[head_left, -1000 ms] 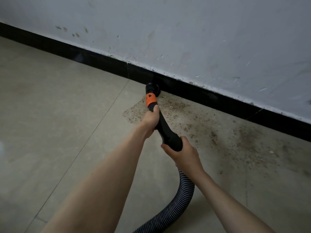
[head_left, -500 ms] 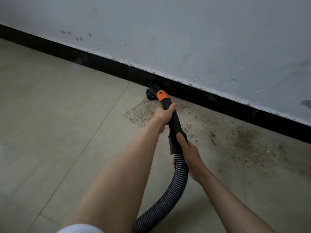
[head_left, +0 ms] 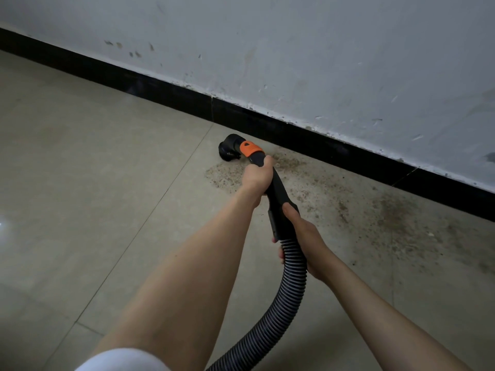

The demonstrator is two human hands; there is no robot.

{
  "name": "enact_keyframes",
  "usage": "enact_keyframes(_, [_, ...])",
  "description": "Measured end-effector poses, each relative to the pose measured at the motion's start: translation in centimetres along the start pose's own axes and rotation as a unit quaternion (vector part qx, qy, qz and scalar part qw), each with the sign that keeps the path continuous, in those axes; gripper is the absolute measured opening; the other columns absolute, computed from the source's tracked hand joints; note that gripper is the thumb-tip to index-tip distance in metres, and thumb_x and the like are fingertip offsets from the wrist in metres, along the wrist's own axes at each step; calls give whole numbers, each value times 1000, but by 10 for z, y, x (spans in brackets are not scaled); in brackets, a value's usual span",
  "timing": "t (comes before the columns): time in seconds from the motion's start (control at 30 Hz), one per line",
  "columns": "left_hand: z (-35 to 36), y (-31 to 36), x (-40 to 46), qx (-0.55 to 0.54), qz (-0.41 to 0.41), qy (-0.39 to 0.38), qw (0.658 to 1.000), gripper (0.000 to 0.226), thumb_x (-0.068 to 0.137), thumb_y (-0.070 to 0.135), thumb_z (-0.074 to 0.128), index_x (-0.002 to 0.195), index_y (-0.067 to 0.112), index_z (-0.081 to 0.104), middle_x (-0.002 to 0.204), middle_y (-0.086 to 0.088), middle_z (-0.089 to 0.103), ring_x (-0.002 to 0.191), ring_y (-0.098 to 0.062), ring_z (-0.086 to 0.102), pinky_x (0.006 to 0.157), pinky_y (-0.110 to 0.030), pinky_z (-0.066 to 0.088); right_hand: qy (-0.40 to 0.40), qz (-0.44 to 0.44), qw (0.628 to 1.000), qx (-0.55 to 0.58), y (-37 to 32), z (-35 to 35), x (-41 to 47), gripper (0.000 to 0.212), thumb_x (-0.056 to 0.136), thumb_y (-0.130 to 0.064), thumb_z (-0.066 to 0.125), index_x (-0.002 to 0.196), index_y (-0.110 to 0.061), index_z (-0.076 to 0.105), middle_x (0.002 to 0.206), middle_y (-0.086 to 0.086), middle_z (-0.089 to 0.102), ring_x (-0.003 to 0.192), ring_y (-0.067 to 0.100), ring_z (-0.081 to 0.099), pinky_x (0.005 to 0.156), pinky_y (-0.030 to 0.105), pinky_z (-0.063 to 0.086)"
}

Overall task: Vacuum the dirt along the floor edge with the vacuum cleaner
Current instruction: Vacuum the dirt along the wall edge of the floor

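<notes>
The pale wall [head_left: 321,49] is running along the far side above a black skirting [head_left: 166,87], and the tiled floor [head_left: 80,183] is stretching toward the near edge. Brown dirt [head_left: 388,218] is lying scattered along the skirting at right. The ribbed hose [head_left: 289,295] is curving up from the near edge into the black wand [head_left: 278,194]. The right hand [head_left: 302,236] is gripping the wand's near end; the left hand [head_left: 258,178] is clasping it below the orange collar [head_left: 250,148]. The nozzle [head_left: 229,149] is sitting at the dirt's left edge.

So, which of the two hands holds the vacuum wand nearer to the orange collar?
The left hand, gripping the wand just below the orange collar; the right hand holds where the ribbed hose begins.
</notes>
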State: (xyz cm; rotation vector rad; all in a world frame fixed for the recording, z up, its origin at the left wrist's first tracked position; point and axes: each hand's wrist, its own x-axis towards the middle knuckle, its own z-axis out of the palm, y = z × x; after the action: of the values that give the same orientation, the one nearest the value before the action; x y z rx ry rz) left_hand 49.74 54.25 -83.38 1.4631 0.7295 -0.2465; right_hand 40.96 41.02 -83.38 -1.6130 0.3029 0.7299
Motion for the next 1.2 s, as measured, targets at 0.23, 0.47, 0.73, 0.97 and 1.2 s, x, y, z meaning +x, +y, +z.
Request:
enact_keyframes(0.23, [-6, 0, -7, -11, -21, 21, 999, 48, 98, 46, 36, 118, 3, 46, 105, -12, 57, 95, -28, 59, 71, -34, 50, -19, -18, 999, -41, -1, -4, -6, 58, 86, -60, 56, 88, -2, 62, 66, 10, 66, 43, 23, 57, 43, 28, 48])
enact_keyframes(0.47, [-21, -8, -17, -10, -39, 12, 999, 35, 98, 40, 35, 98, 6, 46, 88, -8, 55, 90, -27, 59, 79, -39, 55, -76, -10, 994, -80, -4, -15, -17, 59, 85, -60, 55, 80, -1, 61, 53, 6, 63, 38, 20, 56, 41, 24, 46])
enact_keyframes(0.73, [-26, -8, -37, -110, -99, 36, 988, 34, 100, 38, 32, 114, 8, 40, 92, -10, 54, 86, -27, 58, 57, -37, 50, -104, -53, 983, -140, -17, -26, -22, 74, 58, -74, 63, 87, -6, 58, 61, 7, 64, 46, 24, 61, 44, 28, 50])
enact_keyframes(0.97, [-11, -16, -55, -168, -104, 54, 979, 41, 101, 39, 34, 125, 7, 40, 99, -10, 57, 82, -25, 59, 53, -37, 51, -112, -70, 972, -195, -23, -53, -31, 75, 61, -78, 58, 86, -8, 60, 60, 5, 66, 47, 24, 64, 44, 28, 51])
enact_keyframes(1.2, [14, -24, -70, -183, -108, 57, 975, 43, 100, 40, 34, 126, 6, 40, 93, -9, 55, 80, -24, 58, 52, -36, 49, -94, -83, 969, -214, -19, -78, -41, 78, 56, -79, 60, 89, -8, 61, 55, 0, 65, 45, 21, 63, 41, 26, 49])
